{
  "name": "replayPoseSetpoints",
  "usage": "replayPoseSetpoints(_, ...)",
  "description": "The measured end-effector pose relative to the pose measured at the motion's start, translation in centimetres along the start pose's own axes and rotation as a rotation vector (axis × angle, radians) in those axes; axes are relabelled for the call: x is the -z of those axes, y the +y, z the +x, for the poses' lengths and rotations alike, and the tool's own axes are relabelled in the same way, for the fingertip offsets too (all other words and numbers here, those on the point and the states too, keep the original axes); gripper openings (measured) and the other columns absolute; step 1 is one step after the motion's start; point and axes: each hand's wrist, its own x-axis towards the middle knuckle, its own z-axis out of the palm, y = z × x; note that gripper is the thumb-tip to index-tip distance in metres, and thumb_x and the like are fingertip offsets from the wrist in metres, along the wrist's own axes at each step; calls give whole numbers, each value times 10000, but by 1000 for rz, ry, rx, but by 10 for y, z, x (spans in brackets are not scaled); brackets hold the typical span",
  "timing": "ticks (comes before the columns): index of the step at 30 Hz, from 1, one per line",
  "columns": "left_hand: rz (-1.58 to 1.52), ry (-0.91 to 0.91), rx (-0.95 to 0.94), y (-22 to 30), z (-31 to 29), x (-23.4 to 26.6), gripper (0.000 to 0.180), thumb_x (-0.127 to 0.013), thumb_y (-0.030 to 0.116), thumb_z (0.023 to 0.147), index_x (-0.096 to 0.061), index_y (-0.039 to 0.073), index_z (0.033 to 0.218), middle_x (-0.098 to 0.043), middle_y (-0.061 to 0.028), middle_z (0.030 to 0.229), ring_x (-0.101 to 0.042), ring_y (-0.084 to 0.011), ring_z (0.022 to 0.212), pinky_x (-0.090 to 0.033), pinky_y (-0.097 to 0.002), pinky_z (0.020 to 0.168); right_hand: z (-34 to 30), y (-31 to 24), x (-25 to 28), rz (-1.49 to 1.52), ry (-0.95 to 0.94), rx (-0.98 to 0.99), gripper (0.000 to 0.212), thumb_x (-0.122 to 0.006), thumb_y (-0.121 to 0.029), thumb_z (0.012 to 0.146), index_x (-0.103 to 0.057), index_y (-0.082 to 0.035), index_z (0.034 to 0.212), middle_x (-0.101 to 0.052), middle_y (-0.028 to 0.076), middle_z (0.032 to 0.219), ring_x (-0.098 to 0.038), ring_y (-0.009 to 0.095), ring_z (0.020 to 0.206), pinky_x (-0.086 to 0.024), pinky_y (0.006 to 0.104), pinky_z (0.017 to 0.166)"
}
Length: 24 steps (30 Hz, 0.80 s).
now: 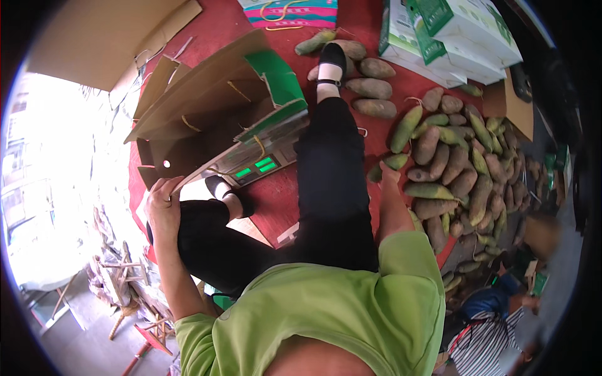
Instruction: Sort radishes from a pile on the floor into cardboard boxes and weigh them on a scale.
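My left hand (164,203) is closed on the near left edge of an open cardboard box (207,94), which has yellow cord handles and green side flaps. Tilted toward me, the box shows a mostly dark inside, and its contents I cannot make out. At the left border of a heap of radishes (439,160), green and muddy brown, my right hand (390,177) grips one green radish (396,161). Its fingers are partly hidden. Beside the box, in front of my left foot, is a scale's display panel (257,167) with lit green digits.
Several muddy radishes (370,88) lie around my outstretched right foot on the red floor covering (213,19). White and green cartons (445,37) are stacked at the far right. Another cardboard box (94,37) stands far left. A person in stripes (486,344) is at lower right.
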Motion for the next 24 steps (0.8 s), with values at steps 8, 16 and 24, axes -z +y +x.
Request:
replayPoseSetpoints(8,3,-5,50,-1,5,6,174,-652,36,768,-697,85,928,-645,-70,848,-630,-275,830,-495,-367,714,-28,-34,11,-32,-46,-268,641,-852,-232,636,-564,-59,1182,-609,113,1092,-585,300,949,-481,484,692)
replayPoseSetpoints(16,-81,24,-98,7,21,9,199,-667,77,756,-691,81,954,-639,-67,882,-622,-282,842,-493,-374,734,-97,-57,43,-106,-349,-156,618,-796,-112,674,-472,-22,1192,-597,137,1022,-600,284,864,-494,388,649)
replayPoseSetpoints(24,18,-24,-78,6,19,-3,137,-638,142,769,-701,132,891,-629,-29,815,-632,-241,808,-503,-362,693,-146,-182,40,-122,-654,600,708,-801,-104,659,-447,32,1256,-601,123,1074,-586,221,981,-475,330,840)
